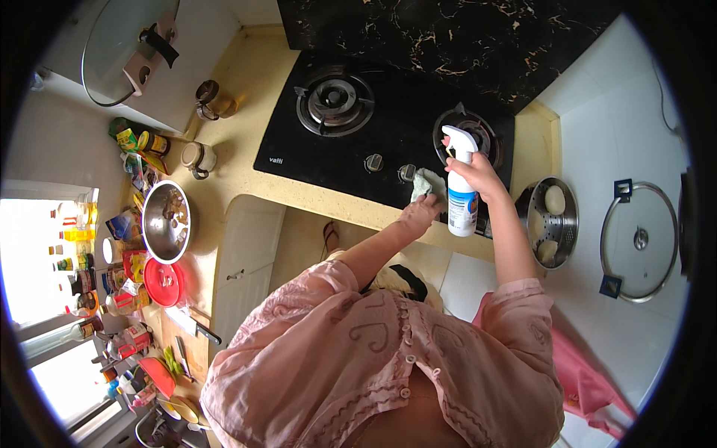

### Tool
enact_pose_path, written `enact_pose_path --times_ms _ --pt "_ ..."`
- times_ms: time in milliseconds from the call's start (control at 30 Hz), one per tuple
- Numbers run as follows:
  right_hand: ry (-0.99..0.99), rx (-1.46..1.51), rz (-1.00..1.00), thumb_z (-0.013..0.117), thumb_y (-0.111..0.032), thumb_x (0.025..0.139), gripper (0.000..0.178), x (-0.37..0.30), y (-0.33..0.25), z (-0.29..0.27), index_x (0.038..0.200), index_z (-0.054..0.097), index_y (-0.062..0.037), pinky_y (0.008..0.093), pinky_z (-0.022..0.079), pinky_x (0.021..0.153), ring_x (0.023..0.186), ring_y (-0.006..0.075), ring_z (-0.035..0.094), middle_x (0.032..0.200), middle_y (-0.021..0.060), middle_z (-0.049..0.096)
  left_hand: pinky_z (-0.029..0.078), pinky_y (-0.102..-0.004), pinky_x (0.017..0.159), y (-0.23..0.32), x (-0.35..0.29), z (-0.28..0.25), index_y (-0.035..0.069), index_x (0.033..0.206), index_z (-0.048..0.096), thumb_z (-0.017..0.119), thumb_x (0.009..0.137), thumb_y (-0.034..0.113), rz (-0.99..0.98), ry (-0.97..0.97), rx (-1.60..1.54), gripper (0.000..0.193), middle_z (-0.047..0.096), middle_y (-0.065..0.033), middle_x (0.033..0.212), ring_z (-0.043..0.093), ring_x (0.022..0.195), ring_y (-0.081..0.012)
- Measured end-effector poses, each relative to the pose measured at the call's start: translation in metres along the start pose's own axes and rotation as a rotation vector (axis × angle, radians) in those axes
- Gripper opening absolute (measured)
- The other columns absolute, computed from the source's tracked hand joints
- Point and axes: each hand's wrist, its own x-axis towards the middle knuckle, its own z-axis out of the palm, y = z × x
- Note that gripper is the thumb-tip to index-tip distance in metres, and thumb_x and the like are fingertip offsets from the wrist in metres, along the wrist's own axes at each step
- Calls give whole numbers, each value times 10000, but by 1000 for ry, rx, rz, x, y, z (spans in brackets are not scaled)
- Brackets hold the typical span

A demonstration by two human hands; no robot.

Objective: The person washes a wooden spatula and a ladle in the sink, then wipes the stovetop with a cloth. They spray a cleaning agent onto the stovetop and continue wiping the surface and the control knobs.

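Observation:
My right hand (478, 176) is wrapped round a white spray bottle (462, 201) with a blue label, held upright over the front right of the black gas stove (328, 160). Just left of it, my left hand (422, 212) grips a pale cloth (428, 185) at the stove's front edge. The cloth lies against the right control knob (406, 172); the left knob (373, 162) stands uncovered. Behind the bottle is the right burner (467, 123), partly hidden by its spray head. The left burner (335, 99) is bare.
Left on the counter are a glass jug (216, 101), a lidded jar (199, 158), a steel bowl (166, 222) with food pieces, a red bowl (163, 283) and a knife (207, 333). A perforated steel pot (551, 223) stands right of the stove; a glass lid (640, 239) hangs beyond.

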Motion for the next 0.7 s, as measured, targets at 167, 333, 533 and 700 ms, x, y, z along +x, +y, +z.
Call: enact_pose_path --times_ms 167,333,533,700 --pt "-23 84 12 560 -98 812 370 25 17 4 1174 495 -64 269 466 739 804 112 555 1068 34 556 457 -389 795 -29 -23 -14 51 933 581 608 693 43 -2 242 -209 242 530 -130 1011 535 916 -312" --pt "17 229 56 574 -78 795 396 45 21 18 1178 484 -37 279 483 741 810 137 580 1084 56 572 442 -399 698 -97 -87 -87 40 868 556 563 682 -31 -204 648 -227 199 551 -124 854 526 798 -308" --pt "41 101 198 566 -129 808 341 76 30 33 1136 506 -61 308 496 724 824 173 597 1081 80 574 457 -377 665 -192 -124 -95 43 859 569 602 717 61 -451 655 4 147 544 -150 845 534 766 -320" --pt "94 -25 268 567 -136 797 340 84 41 28 1122 507 -59 315 500 722 832 181 601 1065 84 580 421 -432 753 -205 -117 -78 36 868 548 572 727 91 -415 677 -23 153 546 -163 831 512 827 -353"
